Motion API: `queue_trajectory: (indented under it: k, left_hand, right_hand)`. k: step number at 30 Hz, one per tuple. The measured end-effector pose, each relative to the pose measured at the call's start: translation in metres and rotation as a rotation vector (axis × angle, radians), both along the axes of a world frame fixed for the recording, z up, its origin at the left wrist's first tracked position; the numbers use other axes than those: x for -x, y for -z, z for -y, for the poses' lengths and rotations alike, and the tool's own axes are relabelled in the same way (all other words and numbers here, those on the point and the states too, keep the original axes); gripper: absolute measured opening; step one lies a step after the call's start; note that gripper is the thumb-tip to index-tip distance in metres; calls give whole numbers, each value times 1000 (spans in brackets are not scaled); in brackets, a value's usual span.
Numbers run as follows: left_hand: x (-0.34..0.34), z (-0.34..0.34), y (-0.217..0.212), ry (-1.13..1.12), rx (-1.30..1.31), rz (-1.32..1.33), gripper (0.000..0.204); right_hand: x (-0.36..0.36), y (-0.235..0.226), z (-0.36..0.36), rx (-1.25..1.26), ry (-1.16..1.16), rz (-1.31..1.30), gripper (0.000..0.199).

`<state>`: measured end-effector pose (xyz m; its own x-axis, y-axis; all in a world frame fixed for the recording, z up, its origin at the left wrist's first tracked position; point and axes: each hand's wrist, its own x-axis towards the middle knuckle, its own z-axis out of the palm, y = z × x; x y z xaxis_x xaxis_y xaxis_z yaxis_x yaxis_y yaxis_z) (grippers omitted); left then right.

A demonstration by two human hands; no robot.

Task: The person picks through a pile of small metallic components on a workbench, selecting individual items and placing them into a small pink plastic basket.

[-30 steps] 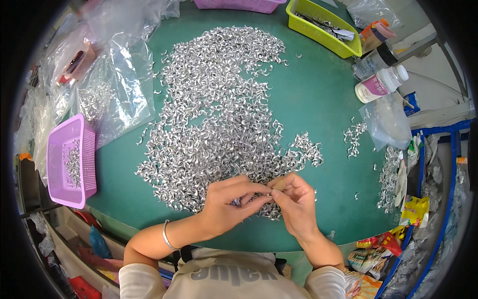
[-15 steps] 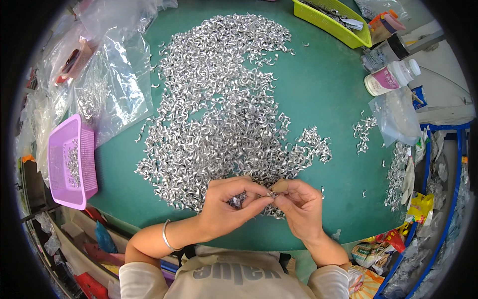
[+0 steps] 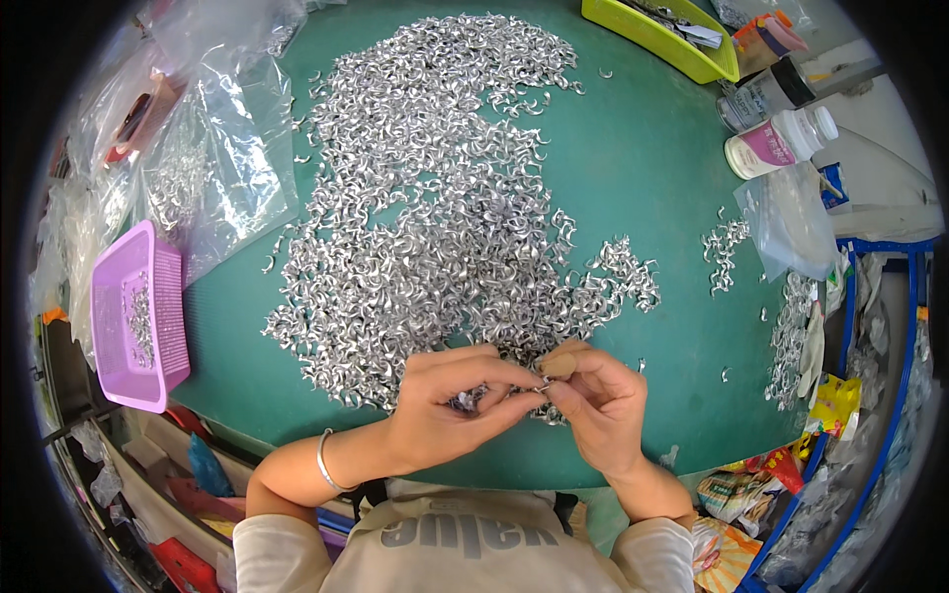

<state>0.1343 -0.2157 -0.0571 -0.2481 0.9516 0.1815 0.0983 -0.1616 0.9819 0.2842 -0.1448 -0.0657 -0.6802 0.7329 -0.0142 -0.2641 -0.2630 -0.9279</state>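
Note:
A large pile of small curved silver metal pieces spreads over the green tabletop. At the pile's near edge, my left hand and my right hand meet fingertip to fingertip. Between their pinched thumbs and index fingers is one small silver curved metal piece, mostly covered by the fingers. A tan pad or tape wraps a fingertip of my right hand. More pieces show through the gap in my left hand's curl; whether they lie in the palm or on the table I cannot tell.
At left are a purple basket with some pieces inside and clear plastic bags. A yellow-green tray stands far right, near a white bottle. Smaller clusters of pieces lie at right, beside a blue rack.
Both hands stay together at the pile's near edge, with slight finger movement on the small piece. The whole view has shifted a little.

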Motion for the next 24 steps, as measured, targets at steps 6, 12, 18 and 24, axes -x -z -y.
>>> queue_trajectory:
  k: [6, 12, 18, 24]
  left_hand:
    - [-1, 1, -1, 3, -13, 2, 18]
    - [0, 2, -3, 20, -18, -11, 19]
    - [-3, 0, -4, 10, -48, -4, 19]
    - [-2, 0, -5, 35, -45, -28, 19]
  right_hand:
    - [-1, -1, 0, -55, 4, 24, 20]
    - [-1, -2, 0, -69, -4, 29, 19]
    - [0, -3, 1, -45, -16, 34, 19]
    - [-1, -5, -1, -37, -34, 43, 18]
